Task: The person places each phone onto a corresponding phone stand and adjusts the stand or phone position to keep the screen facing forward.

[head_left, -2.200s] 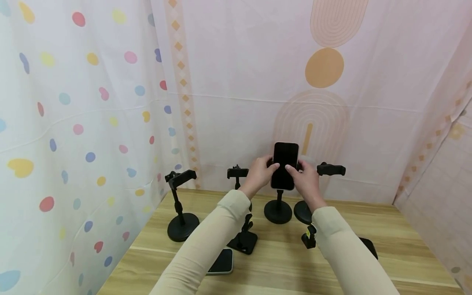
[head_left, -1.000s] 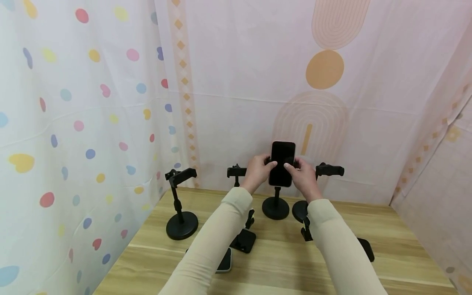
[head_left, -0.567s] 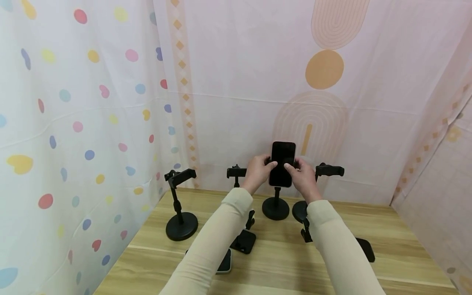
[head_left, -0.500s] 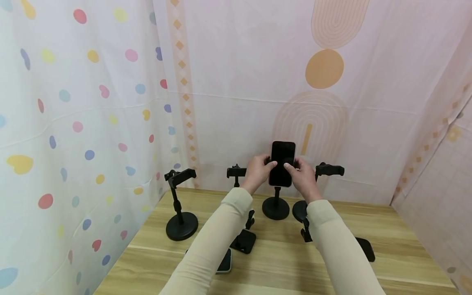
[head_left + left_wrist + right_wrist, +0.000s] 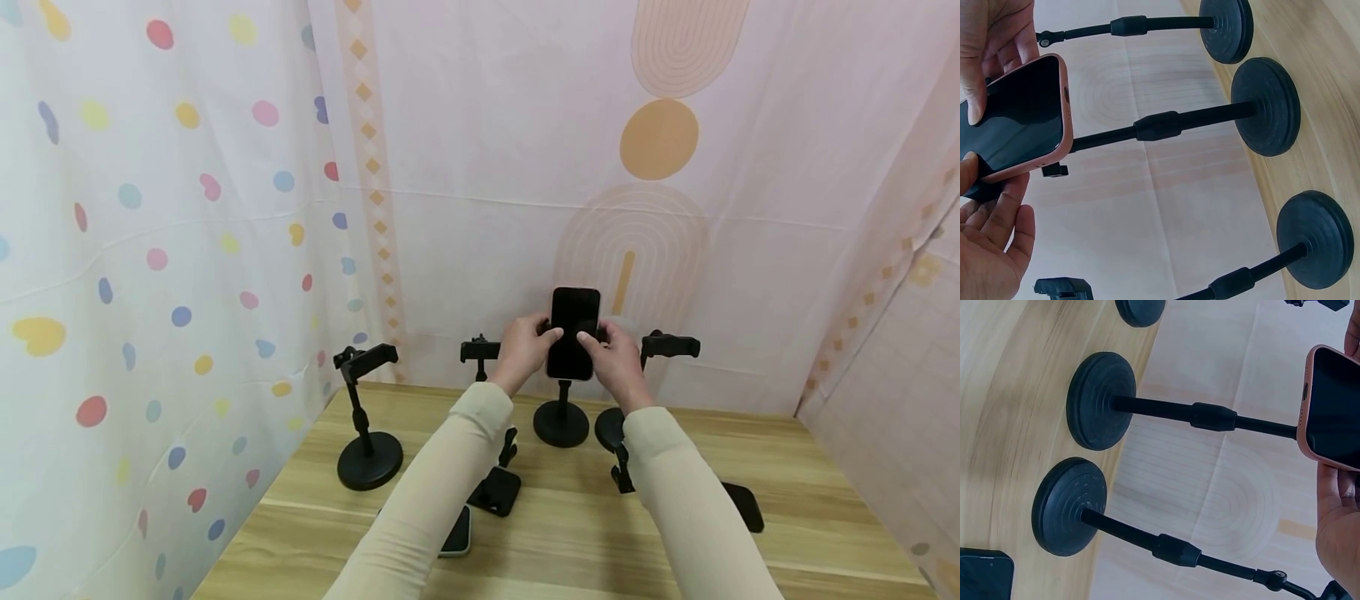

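Observation:
A black-screened phone with a pink rim stands upright at the top of a black phone stand. My left hand grips its left edge, thumb on the screen and fingers behind. On the opposite edge my right hand holds it likewise, thumb on the glass. The left wrist view shows the phone up close, with a bit of black clamp sticking out below it. How far the clamp encloses the phone is hidden. In the right wrist view, the right hand's fingers reach under the phone.
Similar stands flank this one: one at far left, one behind the left arm, one to the right. On the wooden table lie a dark phone, another phone and a black phone-like slab.
Both hands and the phone have shifted slightly left and up in the head view since the oldest frame, along with the surroundings. Over the last second they stay still.

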`<action>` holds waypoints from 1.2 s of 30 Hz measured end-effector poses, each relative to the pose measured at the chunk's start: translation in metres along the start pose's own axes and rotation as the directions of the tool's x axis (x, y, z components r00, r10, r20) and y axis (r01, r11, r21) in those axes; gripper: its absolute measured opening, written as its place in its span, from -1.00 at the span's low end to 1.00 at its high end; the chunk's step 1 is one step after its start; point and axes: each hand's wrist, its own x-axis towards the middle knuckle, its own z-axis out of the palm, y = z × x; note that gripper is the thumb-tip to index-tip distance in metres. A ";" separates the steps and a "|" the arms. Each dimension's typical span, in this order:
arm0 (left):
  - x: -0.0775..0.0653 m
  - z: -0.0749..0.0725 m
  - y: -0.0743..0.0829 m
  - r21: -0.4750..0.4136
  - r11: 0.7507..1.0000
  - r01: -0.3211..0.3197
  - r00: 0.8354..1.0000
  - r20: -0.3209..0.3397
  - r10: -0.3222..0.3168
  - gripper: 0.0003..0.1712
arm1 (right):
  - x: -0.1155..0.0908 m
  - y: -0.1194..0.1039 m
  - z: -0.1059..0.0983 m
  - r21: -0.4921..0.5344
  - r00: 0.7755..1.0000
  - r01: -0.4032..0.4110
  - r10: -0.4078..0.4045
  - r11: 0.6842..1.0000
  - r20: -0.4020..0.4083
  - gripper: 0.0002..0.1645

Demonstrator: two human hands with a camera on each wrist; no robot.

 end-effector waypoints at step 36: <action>-0.004 0.001 0.000 -0.021 1.000 0.000 1.000 -0.005 0.000 -0.51 | -0.004 -0.006 0.003 -0.094 0.999 0.045 -0.047 0.995 -0.019 -0.45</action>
